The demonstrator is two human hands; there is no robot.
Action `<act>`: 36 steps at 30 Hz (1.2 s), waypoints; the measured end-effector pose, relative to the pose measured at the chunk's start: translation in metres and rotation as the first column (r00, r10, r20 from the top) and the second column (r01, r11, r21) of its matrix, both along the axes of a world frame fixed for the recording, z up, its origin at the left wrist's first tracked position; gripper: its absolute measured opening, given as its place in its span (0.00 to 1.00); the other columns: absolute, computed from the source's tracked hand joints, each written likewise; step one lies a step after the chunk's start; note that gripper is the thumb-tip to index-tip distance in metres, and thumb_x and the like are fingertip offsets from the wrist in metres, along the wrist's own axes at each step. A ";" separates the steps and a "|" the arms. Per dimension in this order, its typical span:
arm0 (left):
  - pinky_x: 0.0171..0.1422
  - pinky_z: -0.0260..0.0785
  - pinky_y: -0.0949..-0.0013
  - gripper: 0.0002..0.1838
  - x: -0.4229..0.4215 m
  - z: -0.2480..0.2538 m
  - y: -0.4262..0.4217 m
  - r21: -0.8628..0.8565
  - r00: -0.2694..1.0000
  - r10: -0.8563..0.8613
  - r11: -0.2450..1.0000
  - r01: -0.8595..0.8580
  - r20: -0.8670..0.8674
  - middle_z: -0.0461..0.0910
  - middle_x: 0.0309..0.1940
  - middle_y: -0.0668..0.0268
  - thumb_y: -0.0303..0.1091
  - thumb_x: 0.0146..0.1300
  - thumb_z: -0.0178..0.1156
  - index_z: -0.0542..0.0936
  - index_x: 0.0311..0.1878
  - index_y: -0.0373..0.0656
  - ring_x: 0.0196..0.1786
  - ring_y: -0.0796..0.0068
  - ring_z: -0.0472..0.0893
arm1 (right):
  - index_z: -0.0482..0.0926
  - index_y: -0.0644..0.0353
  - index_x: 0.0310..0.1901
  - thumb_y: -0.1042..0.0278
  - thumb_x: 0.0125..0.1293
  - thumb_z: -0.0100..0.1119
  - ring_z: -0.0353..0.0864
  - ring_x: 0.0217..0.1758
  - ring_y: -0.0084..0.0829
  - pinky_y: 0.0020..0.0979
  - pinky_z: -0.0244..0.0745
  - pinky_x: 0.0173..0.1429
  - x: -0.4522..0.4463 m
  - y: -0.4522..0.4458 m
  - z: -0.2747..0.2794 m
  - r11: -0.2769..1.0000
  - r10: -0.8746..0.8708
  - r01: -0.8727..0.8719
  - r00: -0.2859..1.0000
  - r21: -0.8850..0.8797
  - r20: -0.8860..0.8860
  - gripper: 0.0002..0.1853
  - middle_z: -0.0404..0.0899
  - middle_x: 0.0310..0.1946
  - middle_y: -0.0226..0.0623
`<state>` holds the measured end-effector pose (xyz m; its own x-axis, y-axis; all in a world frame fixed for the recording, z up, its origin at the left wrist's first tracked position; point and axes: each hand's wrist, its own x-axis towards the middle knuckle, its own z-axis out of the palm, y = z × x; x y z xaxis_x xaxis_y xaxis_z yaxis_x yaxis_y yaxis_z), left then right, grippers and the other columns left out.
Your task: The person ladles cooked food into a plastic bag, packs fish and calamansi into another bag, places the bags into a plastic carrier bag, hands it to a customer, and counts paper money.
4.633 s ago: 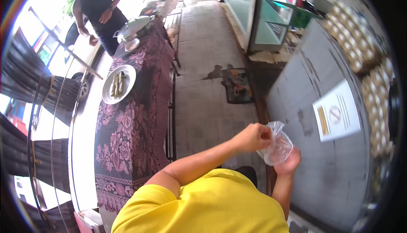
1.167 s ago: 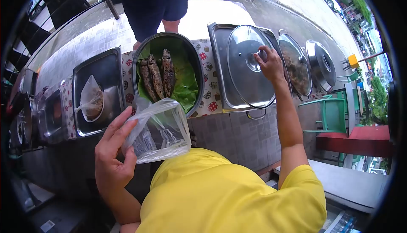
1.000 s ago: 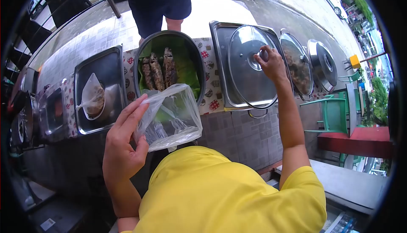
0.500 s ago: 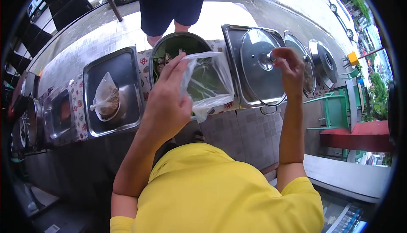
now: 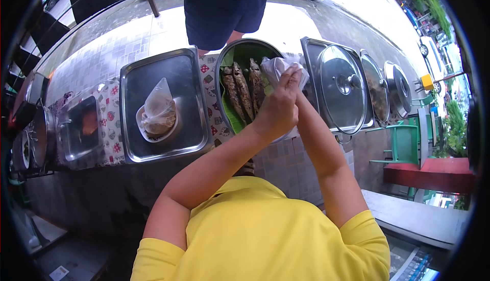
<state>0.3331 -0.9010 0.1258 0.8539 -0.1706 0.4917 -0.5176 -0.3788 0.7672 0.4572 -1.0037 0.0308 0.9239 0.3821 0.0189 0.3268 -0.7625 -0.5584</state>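
Note:
My left hand [image 5: 278, 108] is closed on a clear plastic bag [image 5: 279, 69], bunched up above the right side of an oval pot. Beyond it, my right hand [image 5: 295, 83] meets the same bag, mostly covered by the left; its fingers are largely hidden. Several browned fish [image 5: 238, 88] lie on green leaf [image 5: 226, 102] inside the pot [image 5: 220, 84]. Right of the pot, a glass lid [image 5: 343, 110] with a round knob rests on a metal tray [image 5: 312, 56].
To the left, a metal tray [image 5: 133, 76] holds a bowl with a filled plastic bag [image 5: 159, 108]. More covered dishes [image 5: 397, 89] stand at the right. A person in dark shorts [image 5: 224, 10] stands across the table. Green chairs [image 5: 405, 143] are at the far right.
My right hand has let go of the lid knob and moved left to the bag. My left hand has moved right with the bag, which is now bunched. The fish show again.

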 end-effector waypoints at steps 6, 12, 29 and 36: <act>0.63 0.64 0.60 0.30 0.040 -0.035 0.042 0.057 0.978 0.201 0.979 -0.197 -0.062 0.65 0.59 0.49 0.22 0.48 0.52 0.64 0.60 0.30 0.59 0.49 0.70 | 0.80 0.56 0.44 0.61 0.59 0.56 0.76 0.37 0.33 0.33 0.71 0.40 0.055 0.032 -0.038 0.963 -0.122 0.075 0.978 -0.258 -0.170 0.13 0.79 0.38 0.40; 0.54 0.69 0.60 0.17 0.056 -0.035 0.064 0.191 0.956 0.294 0.938 -0.289 0.002 0.74 0.44 0.52 0.24 0.50 0.55 0.76 0.46 0.36 0.48 0.53 0.75 | 0.81 0.55 0.42 0.61 0.58 0.57 0.77 0.36 0.34 0.33 0.72 0.40 0.086 0.023 -0.091 0.958 -0.274 0.286 0.927 0.008 -0.256 0.12 0.80 0.36 0.40; 0.48 0.70 0.63 0.13 0.115 -0.046 0.080 0.576 0.753 0.192 0.765 0.287 -0.630 0.81 0.36 0.52 0.25 0.48 0.52 0.82 0.36 0.40 0.42 0.58 0.80 | 0.72 0.66 0.46 0.61 0.50 0.70 0.80 0.40 0.37 0.34 0.76 0.38 -0.007 -0.004 0.125 0.999 0.016 -0.010 0.990 0.040 -0.138 0.25 0.79 0.35 0.49; 0.42 0.67 0.72 0.11 0.046 -0.033 0.088 0.115 0.577 -0.148 0.912 0.394 -0.803 0.76 0.29 0.64 0.28 0.51 0.52 0.84 0.33 0.41 0.35 0.76 0.76 | 0.70 0.67 0.49 0.63 0.56 0.67 0.81 0.29 0.30 0.29 0.80 0.25 0.023 -0.062 0.089 0.744 0.030 0.336 0.846 0.577 -0.532 0.24 0.78 0.35 0.40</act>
